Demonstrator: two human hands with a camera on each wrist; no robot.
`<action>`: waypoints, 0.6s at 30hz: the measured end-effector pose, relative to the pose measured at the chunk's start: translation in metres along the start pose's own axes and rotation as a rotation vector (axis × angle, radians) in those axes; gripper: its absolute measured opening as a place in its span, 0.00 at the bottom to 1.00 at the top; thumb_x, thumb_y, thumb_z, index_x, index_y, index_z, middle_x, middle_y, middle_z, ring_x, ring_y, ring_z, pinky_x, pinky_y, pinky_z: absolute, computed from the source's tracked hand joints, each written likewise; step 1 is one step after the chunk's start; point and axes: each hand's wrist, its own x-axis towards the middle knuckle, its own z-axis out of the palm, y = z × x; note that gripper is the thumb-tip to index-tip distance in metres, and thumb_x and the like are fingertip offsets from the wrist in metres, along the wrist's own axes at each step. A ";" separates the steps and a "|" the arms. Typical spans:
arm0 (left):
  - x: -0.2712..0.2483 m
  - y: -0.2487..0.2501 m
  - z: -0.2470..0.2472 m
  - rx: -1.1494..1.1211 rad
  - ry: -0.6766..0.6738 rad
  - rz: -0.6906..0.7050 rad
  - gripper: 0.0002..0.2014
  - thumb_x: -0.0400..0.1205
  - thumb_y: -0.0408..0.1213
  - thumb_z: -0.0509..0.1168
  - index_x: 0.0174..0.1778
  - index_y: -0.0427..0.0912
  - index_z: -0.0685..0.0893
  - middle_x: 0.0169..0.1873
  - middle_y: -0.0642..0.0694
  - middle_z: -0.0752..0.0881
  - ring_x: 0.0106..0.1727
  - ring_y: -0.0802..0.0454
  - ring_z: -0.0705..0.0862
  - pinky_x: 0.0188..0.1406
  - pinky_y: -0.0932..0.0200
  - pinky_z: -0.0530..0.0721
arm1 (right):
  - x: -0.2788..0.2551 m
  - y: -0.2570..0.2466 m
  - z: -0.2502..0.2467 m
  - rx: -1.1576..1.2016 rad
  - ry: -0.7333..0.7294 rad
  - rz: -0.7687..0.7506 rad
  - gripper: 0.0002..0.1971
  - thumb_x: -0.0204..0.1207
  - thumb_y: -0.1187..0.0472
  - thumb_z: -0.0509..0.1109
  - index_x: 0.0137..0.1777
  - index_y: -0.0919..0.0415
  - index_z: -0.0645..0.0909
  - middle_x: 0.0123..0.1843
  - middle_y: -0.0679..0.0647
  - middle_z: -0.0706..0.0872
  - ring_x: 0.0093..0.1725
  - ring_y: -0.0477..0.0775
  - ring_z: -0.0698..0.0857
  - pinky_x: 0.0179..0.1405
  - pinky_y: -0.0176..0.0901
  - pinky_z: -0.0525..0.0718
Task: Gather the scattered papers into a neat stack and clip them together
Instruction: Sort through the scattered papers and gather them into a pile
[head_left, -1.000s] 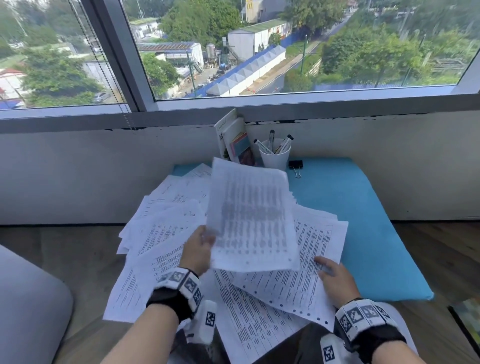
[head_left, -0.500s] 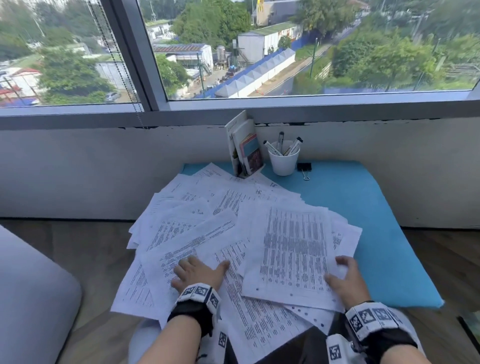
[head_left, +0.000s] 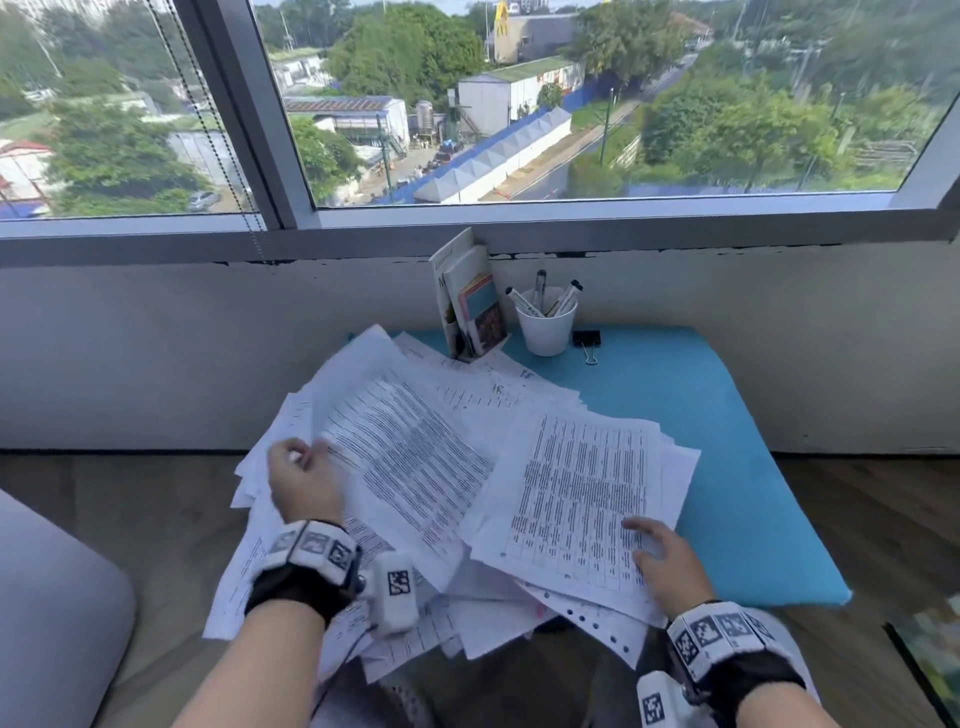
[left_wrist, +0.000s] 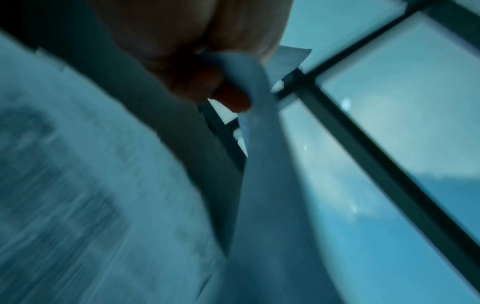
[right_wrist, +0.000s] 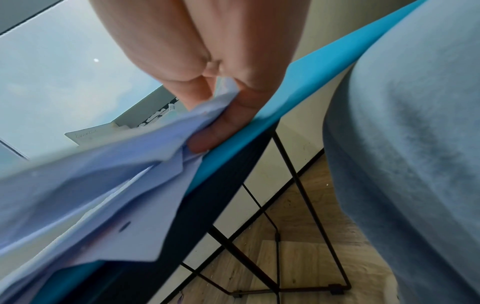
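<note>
Printed papers (head_left: 457, 415) lie fanned over the left half of a blue table (head_left: 727, 467). My left hand (head_left: 306, 452) pinches the left edge of one sheet (head_left: 405, 467) and holds it raised; the left wrist view shows that sheet (left_wrist: 257, 144) between my thumb and fingers. My right hand (head_left: 644, 540) grips the near right corner of a small pile (head_left: 582, 488), thumb on top. In the right wrist view, the fingers (right_wrist: 221, 127) curl under several sheets (right_wrist: 130, 164) at the table edge. A black binder clip (head_left: 587, 340) lies by the cup at the back.
A white cup (head_left: 545, 327) with markers and a few upright booklets (head_left: 470, 301) stand at the table's back edge under the window. A grey cushion (head_left: 52, 623) is at the left. Wooden floor (head_left: 883, 519) lies to the right.
The sheet my left hand carried a second ago now lies on the right pile. My left hand, flat on the papers half a second ago, now pinches and lifts another sheet.
</note>
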 end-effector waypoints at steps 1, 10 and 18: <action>0.013 0.008 -0.006 -0.079 0.037 -0.005 0.08 0.81 0.33 0.65 0.40 0.46 0.72 0.31 0.46 0.76 0.36 0.48 0.76 0.35 0.61 0.75 | 0.001 0.001 0.000 -0.001 -0.010 0.001 0.19 0.77 0.76 0.59 0.61 0.57 0.81 0.54 0.55 0.83 0.13 0.39 0.69 0.16 0.29 0.72; -0.030 -0.001 0.018 0.183 -0.679 -0.122 0.08 0.83 0.38 0.64 0.56 0.44 0.75 0.52 0.43 0.84 0.45 0.49 0.82 0.42 0.58 0.77 | 0.008 0.000 0.005 0.054 -0.158 0.025 0.25 0.72 0.81 0.57 0.60 0.57 0.83 0.56 0.54 0.87 0.23 0.30 0.80 0.29 0.22 0.76; -0.067 -0.043 0.061 0.594 -0.718 0.096 0.03 0.84 0.35 0.58 0.48 0.42 0.76 0.37 0.41 0.84 0.31 0.47 0.78 0.30 0.58 0.72 | 0.002 -0.019 0.000 0.159 -0.208 -0.025 0.34 0.62 0.31 0.71 0.58 0.58 0.79 0.54 0.48 0.84 0.56 0.48 0.81 0.53 0.33 0.74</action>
